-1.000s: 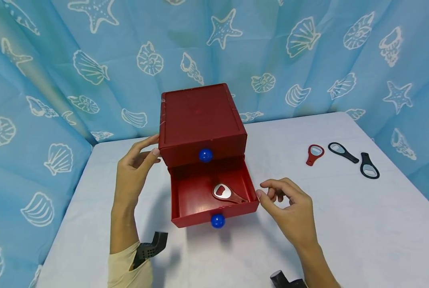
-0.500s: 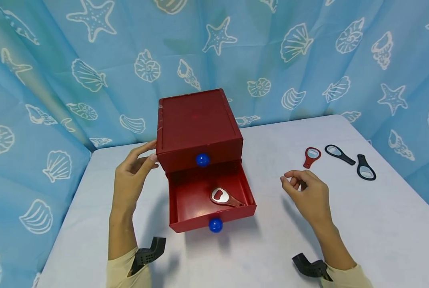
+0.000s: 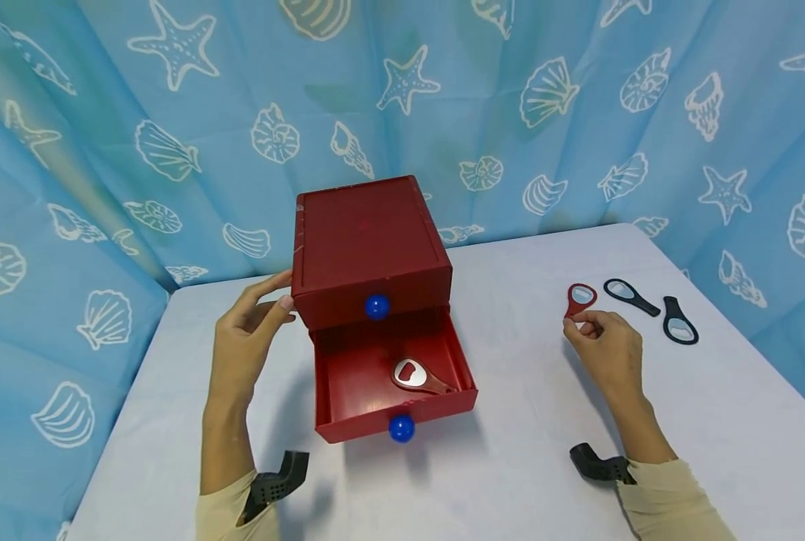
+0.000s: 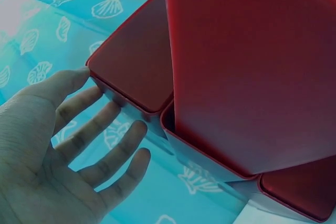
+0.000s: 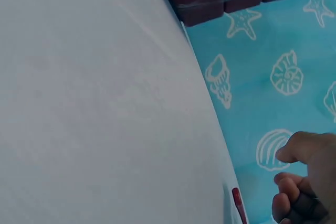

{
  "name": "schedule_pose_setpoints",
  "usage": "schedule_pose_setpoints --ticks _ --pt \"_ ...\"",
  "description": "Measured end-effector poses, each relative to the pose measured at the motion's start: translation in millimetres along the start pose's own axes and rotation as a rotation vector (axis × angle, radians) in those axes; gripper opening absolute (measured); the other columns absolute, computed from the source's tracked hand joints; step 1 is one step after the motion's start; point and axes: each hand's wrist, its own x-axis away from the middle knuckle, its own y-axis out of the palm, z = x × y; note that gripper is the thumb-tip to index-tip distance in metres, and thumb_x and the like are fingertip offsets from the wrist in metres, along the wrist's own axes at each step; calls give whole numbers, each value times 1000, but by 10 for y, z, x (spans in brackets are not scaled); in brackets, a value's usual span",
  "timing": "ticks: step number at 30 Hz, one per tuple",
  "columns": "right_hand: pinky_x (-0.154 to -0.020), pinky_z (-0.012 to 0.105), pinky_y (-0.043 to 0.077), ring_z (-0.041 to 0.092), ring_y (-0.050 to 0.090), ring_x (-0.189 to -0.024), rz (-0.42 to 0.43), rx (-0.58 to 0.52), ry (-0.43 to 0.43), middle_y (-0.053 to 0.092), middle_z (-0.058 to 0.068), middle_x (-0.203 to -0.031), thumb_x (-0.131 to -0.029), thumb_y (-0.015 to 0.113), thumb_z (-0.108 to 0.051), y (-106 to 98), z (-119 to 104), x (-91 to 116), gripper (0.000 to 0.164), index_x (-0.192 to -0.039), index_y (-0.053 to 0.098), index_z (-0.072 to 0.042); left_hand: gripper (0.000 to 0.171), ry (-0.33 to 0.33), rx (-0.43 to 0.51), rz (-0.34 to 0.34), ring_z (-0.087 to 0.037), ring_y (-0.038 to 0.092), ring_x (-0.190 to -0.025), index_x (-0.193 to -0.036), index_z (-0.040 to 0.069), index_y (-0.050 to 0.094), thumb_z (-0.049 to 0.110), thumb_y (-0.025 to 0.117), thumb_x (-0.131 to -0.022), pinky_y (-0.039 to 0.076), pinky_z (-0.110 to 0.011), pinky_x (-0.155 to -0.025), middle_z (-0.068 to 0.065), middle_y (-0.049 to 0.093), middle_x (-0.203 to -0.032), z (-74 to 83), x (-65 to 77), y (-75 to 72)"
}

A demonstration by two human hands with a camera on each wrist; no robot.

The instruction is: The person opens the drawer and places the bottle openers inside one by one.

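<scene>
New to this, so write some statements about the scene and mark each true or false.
The lower drawer is pulled out. True.
Both drawers are pulled out. False: the upper drawer is shut.
The left hand is at the side of the cabinet. True.
The right hand is nearest a black opener. False: it is nearest the red opener on the table.
A dark-red opener lies in the lower drawer. True.
The curtain is plain. False: it has white sea shapes.
</scene>
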Motion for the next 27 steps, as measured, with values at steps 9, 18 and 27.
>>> schedule_pose_setpoints --ticks 9,18,27 --pt "-61 31 38 25 52 -75 -78 51 84 59 14 -82 -92 72 -22 59 194 -91 28 -96 70 5 39 -3 -2 -5 -22 64 -107 -138 23 62 24 64 -99 52 -28 -94 5 57 -139 -30 1 5" --pt "-62 37 39 29 52 -75 -116 71 97 58 15 -79 -91 73 -24 149 261 -172 31 -92 68 6 39 -2 -1 2 -22 64 -107 -138 24 62 24 64 -99 52 -30 -94 7 58 -138 -13 -8 -9" --pt "-69 52 47 43 62 -81 -89 145 112 67 29 -87 -88 78 -26 220 271 -283 37 -88 69 11 38 8 4 -4 -22 65 -107 -138 23 62 23 63 -100 53 -30 -94 6 59 -137 -9 -7 -8"
